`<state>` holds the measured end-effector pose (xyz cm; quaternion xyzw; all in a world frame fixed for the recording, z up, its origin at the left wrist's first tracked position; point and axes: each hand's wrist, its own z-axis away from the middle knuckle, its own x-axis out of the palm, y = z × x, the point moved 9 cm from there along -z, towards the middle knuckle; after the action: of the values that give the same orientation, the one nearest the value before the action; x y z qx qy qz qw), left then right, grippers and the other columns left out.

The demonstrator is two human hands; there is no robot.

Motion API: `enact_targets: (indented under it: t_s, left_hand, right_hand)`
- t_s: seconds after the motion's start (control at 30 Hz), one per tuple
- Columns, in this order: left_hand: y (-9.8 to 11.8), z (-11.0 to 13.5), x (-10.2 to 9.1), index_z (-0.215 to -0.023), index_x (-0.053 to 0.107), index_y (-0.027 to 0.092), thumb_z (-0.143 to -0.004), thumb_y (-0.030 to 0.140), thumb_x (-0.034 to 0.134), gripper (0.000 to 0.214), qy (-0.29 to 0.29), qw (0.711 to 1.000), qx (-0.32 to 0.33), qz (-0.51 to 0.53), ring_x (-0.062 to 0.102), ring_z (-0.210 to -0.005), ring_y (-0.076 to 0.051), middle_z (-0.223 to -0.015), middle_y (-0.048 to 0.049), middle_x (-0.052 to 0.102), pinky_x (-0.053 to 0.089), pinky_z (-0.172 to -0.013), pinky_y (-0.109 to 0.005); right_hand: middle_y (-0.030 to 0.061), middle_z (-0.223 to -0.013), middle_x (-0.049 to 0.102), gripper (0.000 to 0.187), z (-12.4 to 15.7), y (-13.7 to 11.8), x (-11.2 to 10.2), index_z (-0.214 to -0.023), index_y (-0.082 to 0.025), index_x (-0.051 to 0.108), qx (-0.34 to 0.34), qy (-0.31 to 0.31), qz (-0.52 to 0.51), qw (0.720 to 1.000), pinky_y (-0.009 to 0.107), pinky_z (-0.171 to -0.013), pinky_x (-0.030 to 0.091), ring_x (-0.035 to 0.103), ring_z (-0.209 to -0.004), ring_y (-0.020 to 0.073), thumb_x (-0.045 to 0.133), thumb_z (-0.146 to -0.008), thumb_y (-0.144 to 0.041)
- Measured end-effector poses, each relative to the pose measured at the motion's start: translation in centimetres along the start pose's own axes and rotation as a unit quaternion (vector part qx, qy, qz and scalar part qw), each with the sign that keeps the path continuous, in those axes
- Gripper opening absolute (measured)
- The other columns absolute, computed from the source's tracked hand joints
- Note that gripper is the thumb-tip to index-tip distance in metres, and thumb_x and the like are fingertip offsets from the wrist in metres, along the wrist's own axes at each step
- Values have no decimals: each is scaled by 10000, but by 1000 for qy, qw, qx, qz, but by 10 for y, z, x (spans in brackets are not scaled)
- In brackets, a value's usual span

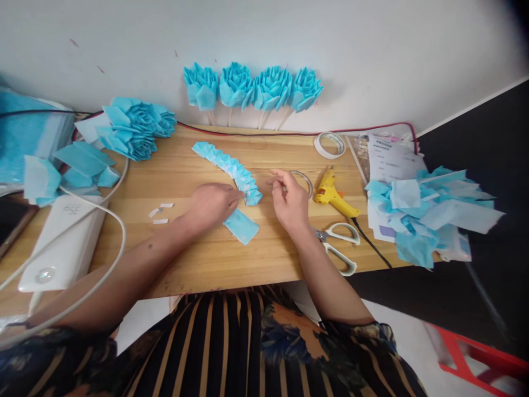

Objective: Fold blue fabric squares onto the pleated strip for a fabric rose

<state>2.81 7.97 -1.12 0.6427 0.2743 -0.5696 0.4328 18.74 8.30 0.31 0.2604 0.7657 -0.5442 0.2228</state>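
Note:
My left hand is closed, its fingertips pinching the near end of a pleated light-blue fabric strip that curves across the table. Just below those fingers a flat blue fabric piece lies on the wood. My right hand hovers a little to the right of the strip, apart from it, with thumb and fingers curled together; anything between them is too small to make out. Behind that hand a thin tape ring is partly hidden.
A yellow glue gun and white-handled scissors lie to the right, below a tape roll. Blue fabric flowers stand against the wall, more flowers at left. A white power bank, paper slips and fabric scraps surround the work.

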Motion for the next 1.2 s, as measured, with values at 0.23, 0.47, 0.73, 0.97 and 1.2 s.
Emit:
enact_targets:
  t_s: [0.23, 0.47, 0.73, 0.97, 1.2]
  left_hand:
    - [-1, 1, -3, -946, 799, 199, -926, 186, 466, 334, 31, 998, 11, 49, 690, -748, -221, -856, -88, 783, 443, -627, -291]
    - [-3, 3, -3, -1039, 813, 226, -933, 190, 456, 374, 24, 999, -2, 46, 707, -780, -228, -910, -81, 803, 475, -660, -300]
    - [-6, 4, -2, -1002, 810, 230, -941, 209, 454, 362, 5, 998, -20, 60, 721, -822, -242, -914, -76, 807, 485, -694, -310]
    - [-7, 8, -3, -996, 812, 235, -935, 230, 484, 333, 32, 995, -14, 89, 735, -846, -238, -926, -66, 814, 501, -719, -303]
    - [-24, 11, -8, -1085, 814, 226, -933, 317, 540, 326, 93, 954, -41, 283, 764, -965, -254, -1125, -62, 799, 557, -798, -324]
  right_hand:
    - [77, -1114, 789, 430, 13, -34, 14, -1358, -167, 582, -142, -62, 81, 985, 411, -948, 539, 679, -1043, 248, 404, -967, -142]
    - [86, -1149, 785, 547, 15, -28, 31, -1452, -131, 515, -110, -148, 166, 969, 430, -947, 540, 673, -1038, 273, 424, -914, -91]
    - [80, -1096, 796, 487, 12, -17, 20, -1396, -146, 562, -89, -85, 122, 985, 421, -939, 551, 693, -1016, 256, 408, -934, -131]
    - [69, -1076, 791, 424, 10, -12, -12, -1349, -215, 572, -84, 46, 69, 993, 403, -923, 561, 715, -1004, 220, 391, -967, -181]
    - [62, -1059, 797, 428, 9, -6, 3, -1332, -212, 590, -75, 8, 82, 994, 399, -908, 557, 720, -977, 231, 410, -946, -168]
